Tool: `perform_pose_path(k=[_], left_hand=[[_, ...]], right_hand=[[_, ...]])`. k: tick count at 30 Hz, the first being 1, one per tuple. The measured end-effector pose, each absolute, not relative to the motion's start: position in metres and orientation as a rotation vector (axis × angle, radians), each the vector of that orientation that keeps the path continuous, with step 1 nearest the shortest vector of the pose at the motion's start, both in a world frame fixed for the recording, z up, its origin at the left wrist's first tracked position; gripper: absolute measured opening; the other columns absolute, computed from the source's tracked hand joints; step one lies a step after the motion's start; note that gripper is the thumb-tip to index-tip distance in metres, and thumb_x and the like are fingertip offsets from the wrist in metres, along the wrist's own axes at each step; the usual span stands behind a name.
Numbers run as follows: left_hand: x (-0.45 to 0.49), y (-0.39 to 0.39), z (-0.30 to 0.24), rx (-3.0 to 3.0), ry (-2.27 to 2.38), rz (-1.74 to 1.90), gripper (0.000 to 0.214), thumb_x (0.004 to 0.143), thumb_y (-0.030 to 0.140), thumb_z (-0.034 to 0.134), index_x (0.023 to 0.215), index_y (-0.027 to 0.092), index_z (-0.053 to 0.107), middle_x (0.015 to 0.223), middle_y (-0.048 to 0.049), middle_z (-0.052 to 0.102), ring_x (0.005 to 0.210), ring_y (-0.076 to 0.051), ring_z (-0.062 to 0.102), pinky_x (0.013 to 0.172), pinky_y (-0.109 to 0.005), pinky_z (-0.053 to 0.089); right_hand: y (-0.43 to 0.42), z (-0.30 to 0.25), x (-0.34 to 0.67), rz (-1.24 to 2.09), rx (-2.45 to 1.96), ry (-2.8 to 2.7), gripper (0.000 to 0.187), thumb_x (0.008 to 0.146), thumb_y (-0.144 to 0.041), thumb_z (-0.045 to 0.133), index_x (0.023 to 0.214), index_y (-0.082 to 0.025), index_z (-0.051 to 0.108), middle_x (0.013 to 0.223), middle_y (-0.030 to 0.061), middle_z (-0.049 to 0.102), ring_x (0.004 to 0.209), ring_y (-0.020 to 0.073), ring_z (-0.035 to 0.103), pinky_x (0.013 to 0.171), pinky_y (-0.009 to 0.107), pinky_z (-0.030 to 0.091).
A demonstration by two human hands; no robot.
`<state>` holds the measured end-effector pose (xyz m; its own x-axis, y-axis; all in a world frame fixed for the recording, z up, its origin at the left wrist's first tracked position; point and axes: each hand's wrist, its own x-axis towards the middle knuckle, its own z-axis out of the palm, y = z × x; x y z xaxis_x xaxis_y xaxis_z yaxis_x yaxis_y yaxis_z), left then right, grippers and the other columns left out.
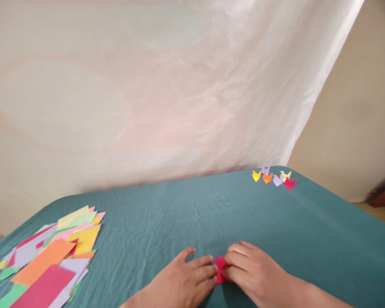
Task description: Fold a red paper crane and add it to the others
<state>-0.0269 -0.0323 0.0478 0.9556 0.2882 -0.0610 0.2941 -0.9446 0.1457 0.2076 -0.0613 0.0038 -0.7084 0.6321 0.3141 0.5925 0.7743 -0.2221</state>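
Backdrop (167,98): pale, creased
Tablecloth (160,222): teal
Paper pile (48,259): multicoloured, left
Left hand (186,280): spread, touching red paper (220,270)
Right hand (255,269): narrow, pinching it
Red paper: on tablecloth, between hands
Origami birds (267,178): six, far right

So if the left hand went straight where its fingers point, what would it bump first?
The left hand would meet the red paper first, seemingly right at its fingertips, then probably the right hand.

Left hand (188,280) palm down, fingers (202,271) extended; right hand (256,271) facing it, fingers (239,259) bent together.
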Motion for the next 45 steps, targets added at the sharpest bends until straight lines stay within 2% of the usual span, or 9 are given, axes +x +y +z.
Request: perform_pose_path(k=[8,15,21,29,34,39,45], left_hand=[[-0.027,-0.032,0.053,2.878,0.462,-0.105,0.044,0.092,0.014,0.042,0.135,0.021,0.04,0.131,-0.0064,0.057,0.129,-0.019,0.043,0.109,-0.042,0.027],[-0.025,-0.034,0.064,2.826,0.468,-0.129,0.039,0.091,0.014,0.044,0.13,0.02,0.046,0.131,-0.0065,0.057,0.13,-0.019,0.041,0.11,-0.043,0.027],[-0.023,-0.036,0.068,2.757,0.492,-0.133,0.041,0.089,0.013,0.047,0.129,0.022,0.046,0.131,-0.0055,0.057,0.129,-0.019,0.043,0.11,-0.045,0.027],[-0.026,-0.032,0.048,2.782,0.44,-0.04,0.053,0.09,0.015,0.046,0.14,0.025,0.033,0.135,-0.0083,0.053,0.131,-0.022,0.039,0.11,-0.044,0.024],[-0.026,-0.033,0.052,2.777,0.464,-0.072,0.053,0.089,0.016,0.047,0.14,0.026,0.034,0.134,-0.0068,0.054,0.132,-0.022,0.039,0.109,-0.045,0.027],[-0.022,-0.039,0.058,2.782,0.51,-0.068,0.056,0.085,0.006,0.046,0.137,0.026,0.037,0.137,-0.005,0.052,0.132,-0.019,0.039,0.109,-0.043,0.03],[-0.021,-0.04,0.057,2.775,0.521,-0.117,0.06,0.082,0.005,0.048,0.138,0.023,0.036,0.141,-0.0071,0.047,0.132,-0.019,0.039,0.108,-0.043,0.031]], right_hand=[[-0.054,-0.003,0.211,0.519,-1.065,-2.396,0.01,0.091,-0.025,0.058,0.085,-0.02,0.064,0.084,0.0003,0.063,0.084,0.0148,0.054,0.077,0.028,0.04],[-0.052,-0.004,0.211,0.614,-1.105,-2.319,0.011,0.092,-0.025,0.057,0.086,-0.021,0.066,0.086,0.0009,0.061,0.085,0.0142,0.054,0.076,0.027,0.041],[-0.053,-0.005,0.208,0.649,-1.181,-2.228,0.011,0.088,-0.026,0.062,0.081,-0.018,0.064,0.085,0.0014,0.06,0.083,0.0149,0.054,0.073,0.028,0.041],[-0.054,-0.001,0.206,0.66,-1.212,-2.205,0.009,0.089,-0.019,0.059,0.082,-0.018,0.063,0.085,0.0014,0.059,0.084,0.015,0.054,0.073,0.027,0.041],[-0.056,-0.004,0.204,0.606,-1.253,-2.188,0.007,0.087,-0.017,0.061,0.081,-0.019,0.063,0.083,0.0012,0.059,0.083,0.0162,0.053,0.074,0.029,0.041],[-0.057,-0.004,0.203,0.566,-1.292,-2.167,0.007,0.085,-0.017,0.063,0.078,-0.018,0.061,0.082,0.0015,0.059,0.083,0.0168,0.054,0.073,0.029,0.041],[-0.06,0.001,0.204,0.47,-1.247,-2.211,0.01,0.09,-0.017,0.055,0.081,-0.018,0.059,0.082,0.0022,0.061,0.079,0.0163,0.054,0.07,0.028,0.041]])
